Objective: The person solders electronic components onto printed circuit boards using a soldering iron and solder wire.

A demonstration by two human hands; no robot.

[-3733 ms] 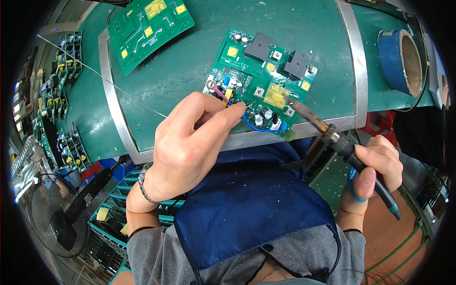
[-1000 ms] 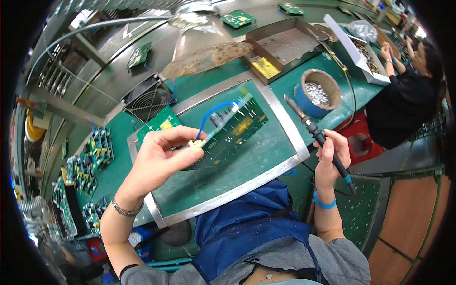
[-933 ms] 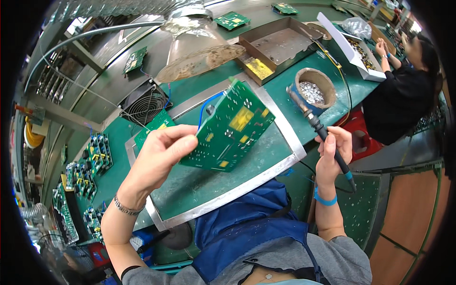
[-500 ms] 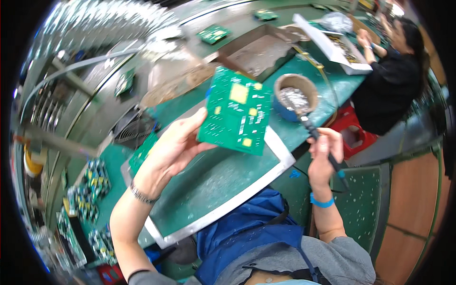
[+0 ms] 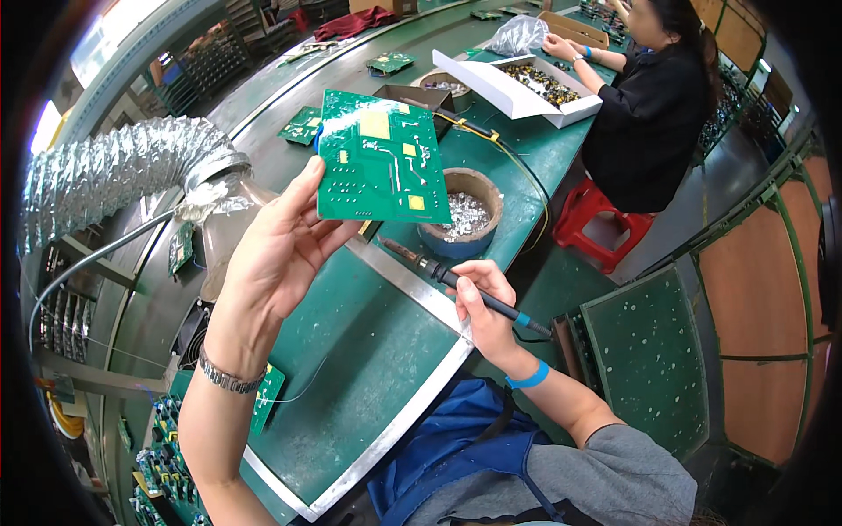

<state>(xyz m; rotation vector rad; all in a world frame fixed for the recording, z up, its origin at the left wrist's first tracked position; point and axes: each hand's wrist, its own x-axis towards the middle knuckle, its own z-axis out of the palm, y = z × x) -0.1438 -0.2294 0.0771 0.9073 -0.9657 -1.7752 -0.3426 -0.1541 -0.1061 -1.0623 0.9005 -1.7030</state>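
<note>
A green circuit board [image 5: 381, 167] with yellow patches is raised above the bench, its left edge gripped by my left hand [image 5: 285, 237]. My right hand [image 5: 484, 307] is closed round the black and teal handle of a soldering iron [image 5: 478, 298]. The iron's brown, darkened tip points up and left, just below the board and apart from it. Behind the tip stands a round tub [image 5: 493, 230] with silvery bits of metal in it. Beneath both hands lies a pale metal frame [image 5: 408, 408] on the green bench. Another green board [image 5: 267, 396] shows partly behind my left forearm.
A silver flexible duct [image 5: 123, 180] comes in from the left. Assembled boards [image 5: 167, 456] crowd the lower left. Several boards lie along the line at the back. A white box [image 5: 570, 110] of small parts is near a seated co-worker [image 5: 649, 114] and a red stool [image 5: 596, 223].
My view has turned, showing more of the far bench. The soldering iron in my right hand has moved left from the tub to below the board. My left hand still holds the board.
</note>
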